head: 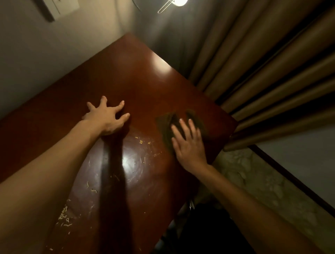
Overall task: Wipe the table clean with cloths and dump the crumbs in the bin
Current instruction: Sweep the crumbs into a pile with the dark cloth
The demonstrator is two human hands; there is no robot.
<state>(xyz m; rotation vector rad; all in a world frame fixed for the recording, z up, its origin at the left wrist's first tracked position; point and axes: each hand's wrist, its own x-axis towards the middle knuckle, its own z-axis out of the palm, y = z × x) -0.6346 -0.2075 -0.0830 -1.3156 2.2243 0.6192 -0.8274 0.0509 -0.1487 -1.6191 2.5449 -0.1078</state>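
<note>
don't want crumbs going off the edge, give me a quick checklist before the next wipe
1. Right hand flat on the dark cloth: ok.
2. Left hand rests on the wooden table, apart from the cloth: ok.
3. Crumbs gathered in one pile: not ok, scattered mid-table and near left.
4. Cloth well inside the right edge: not ok, it lies close.
5. Bin within reach: cannot tell, none in view.

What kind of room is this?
Likely a home, perhaps a dining corner: a polished wooden table strewn with crumbs, long curtains beside it, a lamp above.
</note>
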